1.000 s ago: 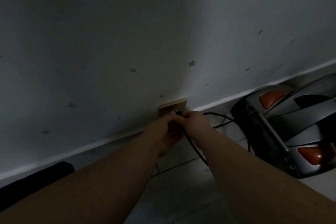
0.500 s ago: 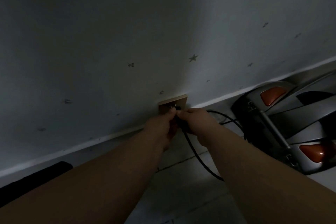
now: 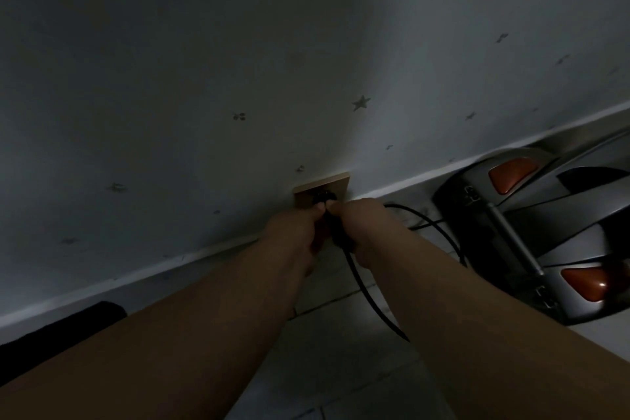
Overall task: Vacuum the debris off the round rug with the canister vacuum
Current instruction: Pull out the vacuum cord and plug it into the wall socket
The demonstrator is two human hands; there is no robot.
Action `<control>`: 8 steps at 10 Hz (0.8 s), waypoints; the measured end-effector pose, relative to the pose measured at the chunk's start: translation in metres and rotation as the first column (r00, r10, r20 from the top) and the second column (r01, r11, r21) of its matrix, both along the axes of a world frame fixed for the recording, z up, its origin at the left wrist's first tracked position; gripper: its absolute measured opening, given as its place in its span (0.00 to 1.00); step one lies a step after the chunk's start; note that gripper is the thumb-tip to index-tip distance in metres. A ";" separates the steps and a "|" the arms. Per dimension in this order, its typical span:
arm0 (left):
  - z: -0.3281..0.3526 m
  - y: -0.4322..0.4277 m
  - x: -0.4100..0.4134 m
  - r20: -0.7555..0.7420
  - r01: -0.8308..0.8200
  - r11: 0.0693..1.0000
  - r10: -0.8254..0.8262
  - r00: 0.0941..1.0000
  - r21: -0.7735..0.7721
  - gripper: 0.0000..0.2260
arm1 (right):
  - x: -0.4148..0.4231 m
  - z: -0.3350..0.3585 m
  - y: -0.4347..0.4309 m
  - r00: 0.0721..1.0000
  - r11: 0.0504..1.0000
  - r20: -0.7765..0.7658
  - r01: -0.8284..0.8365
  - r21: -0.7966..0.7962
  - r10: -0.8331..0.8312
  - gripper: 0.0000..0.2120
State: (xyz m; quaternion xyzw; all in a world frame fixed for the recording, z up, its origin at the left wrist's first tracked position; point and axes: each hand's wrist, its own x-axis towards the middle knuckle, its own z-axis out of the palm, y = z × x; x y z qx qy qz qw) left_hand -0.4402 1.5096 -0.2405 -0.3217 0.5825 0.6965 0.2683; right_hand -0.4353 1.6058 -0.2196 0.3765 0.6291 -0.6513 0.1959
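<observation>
Canister vacuum [image 3: 559,235] sits on the tiled floor [image 3: 341,351] at 3 o'clock, its silver and black shell close to the baseboard [image 3: 402,185]. Its far side runs out of view at the right edge. Two orange pads [image 3: 511,174] show on its top, and a grey bar [image 3: 514,245] lies across it. At the centre, a tan wall socket [image 3: 335,182] is set low on the star-printed wall [image 3: 238,78], its lower edge at the baseboard line. A black plug [image 3: 322,197] sits in the socket face. The left hand [image 3: 296,232] reaches in from 7 o'clock, and its grip pinches the plug with curled fingertips. The right hand [image 3: 361,225] reaches in from 5 o'clock just beside it, its grip clenched round the black power cord [image 3: 361,280] right behind the plug. The two hands nearly touch at the socket. From the right hand the cord drops toward 5 o'clock across the tiles and passes under the right forearm. Another stretch loops along the baseboard at 3 o'clock toward the vacuum's near edge. Bare tile lies between the forearms and below them toward 6 o'clock, and a narrow strip of floor separates the right forearm from the vacuum. At 8 o'clock a dark shape [image 3: 61,327] lies against the baseboard; the dim light does not show what it is.
</observation>
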 end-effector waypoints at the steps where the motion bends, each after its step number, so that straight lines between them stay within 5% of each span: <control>1: 0.001 0.000 0.000 -0.015 0.026 0.999 -0.027 1.000 -0.038 0.15 | 0.001 -0.001 0.000 1.000 1.000 0.019 -0.015 0.022 0.015 0.19; 2: 0.001 0.003 0.004 -0.040 0.051 0.996 -0.054 0.998 -0.074 0.12 | 0.015 -0.006 0.005 0.997 0.990 -0.055 0.049 -0.130 -0.057 0.11; 3: 0.003 0.001 0.001 -0.057 -0.002 0.998 -0.001 0.998 -0.061 0.10 | 0.012 -0.007 0.000 0.990 0.977 -0.084 0.096 -0.192 -0.114 0.12; 4: 0.000 0.001 -0.005 -0.043 -0.025 0.998 0.022 0.999 -0.066 0.14 | -0.001 -0.013 -0.005 0.993 0.994 -0.093 0.071 -0.077 -0.078 0.20; 8: -0.003 0.010 -0.010 -0.012 -0.102 0.985 0.101 0.995 -0.138 0.17 | -0.006 -0.020 -0.008 0.993 0.993 -0.079 0.084 -0.089 -0.091 0.08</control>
